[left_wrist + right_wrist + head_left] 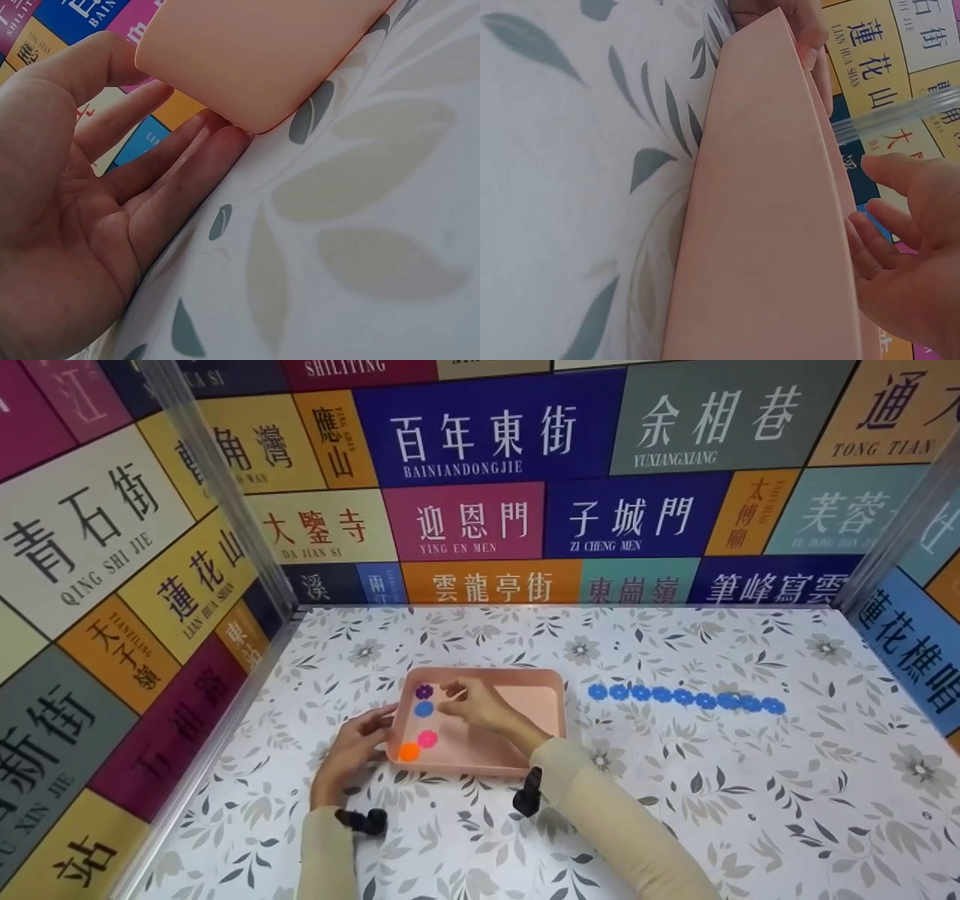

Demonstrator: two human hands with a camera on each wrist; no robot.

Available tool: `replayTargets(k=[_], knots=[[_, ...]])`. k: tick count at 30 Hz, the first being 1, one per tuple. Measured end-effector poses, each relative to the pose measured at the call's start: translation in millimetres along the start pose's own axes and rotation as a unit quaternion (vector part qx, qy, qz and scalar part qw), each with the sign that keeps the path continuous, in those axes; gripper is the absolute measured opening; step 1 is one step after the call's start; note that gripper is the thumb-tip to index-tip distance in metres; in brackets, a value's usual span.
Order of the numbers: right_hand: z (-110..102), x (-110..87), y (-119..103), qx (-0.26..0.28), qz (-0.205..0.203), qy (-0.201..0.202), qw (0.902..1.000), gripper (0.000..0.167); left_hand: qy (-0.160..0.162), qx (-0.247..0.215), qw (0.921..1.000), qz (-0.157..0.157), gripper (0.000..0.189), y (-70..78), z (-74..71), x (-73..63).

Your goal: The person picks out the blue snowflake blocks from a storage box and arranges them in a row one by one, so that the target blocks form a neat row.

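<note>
A shallow pink tray (480, 769) lies on the table. Along its left part are a purple flower-shaped piece (424, 691), a blue flower-shaped piece (424, 709), a pink one (427, 739) and an orange piece (409, 751). My left hand (356, 746) holds the tray's left wall; in the left wrist view, its thumb passes behind the rim and lower fingertips touch the outside near the base. My right hand (480, 705) hovers over the tray beside the purple and blue pieces. Thumb and forefinger stand apart, and nothing shows between the right hand's fingers (889, 176).
Several blue flower-shaped pieces (682, 697) form a slightly slanting row right of the tray. A white tablecloth (675, 795) with leaf prints covers the table. Panels with printed lettering (487, 427) surround its back and sides.
</note>
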State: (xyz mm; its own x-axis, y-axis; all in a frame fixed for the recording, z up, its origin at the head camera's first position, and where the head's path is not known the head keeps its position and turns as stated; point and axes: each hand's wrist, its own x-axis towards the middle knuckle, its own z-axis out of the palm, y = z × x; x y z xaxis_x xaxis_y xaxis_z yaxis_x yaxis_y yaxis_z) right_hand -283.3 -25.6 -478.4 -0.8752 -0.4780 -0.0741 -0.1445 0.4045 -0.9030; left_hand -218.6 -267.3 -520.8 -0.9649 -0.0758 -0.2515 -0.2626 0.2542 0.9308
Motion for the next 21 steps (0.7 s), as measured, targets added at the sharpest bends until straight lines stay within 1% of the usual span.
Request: replayTargets(k=[4, 6, 11, 12, 15, 21], knots=[[7.7, 6.9, -0.3, 0.001, -0.011, -0.007, 0.9999, 0.043, -0.013, -0.028, 0.9991, 0.029, 0.050, -0.4, -1.3, 0.2], [11.3, 9.0, 0.1, 0.007, -0.007, -0.012, 0.9999, 0.041, -0.019, -0.039, 0.9982, 0.042, 0.050, -0.7, -1.7, 0.3], [19.7, 12.9, 1.8, 0.013, 0.008, -0.009, 0.9998, 0.034, -0.021, -0.039, 0.9983, 0.039, 0.049, -1.7, -2.1, -0.5], [21.2, 13.9, 2.0, 0.012, 0.006, -0.007, 0.9999, 0.033, -0.019, -0.038, 0.9984, 0.038, 0.049, -1.6, -2.1, -0.9], [25.0, 17.1, 1.5, -0.001, -0.004, -0.004, 1.0000, 0.033, -0.018, -0.037, 0.9985, 0.036, 0.049, -0.9, -2.5, -2.0], [30.9, 23.1, 0.7, -0.030, -0.004, 0.007, 0.9995, 0.029, -0.019, -0.019, 0.9993, 0.028, 0.048, -0.8, -2.9, -1.3]])
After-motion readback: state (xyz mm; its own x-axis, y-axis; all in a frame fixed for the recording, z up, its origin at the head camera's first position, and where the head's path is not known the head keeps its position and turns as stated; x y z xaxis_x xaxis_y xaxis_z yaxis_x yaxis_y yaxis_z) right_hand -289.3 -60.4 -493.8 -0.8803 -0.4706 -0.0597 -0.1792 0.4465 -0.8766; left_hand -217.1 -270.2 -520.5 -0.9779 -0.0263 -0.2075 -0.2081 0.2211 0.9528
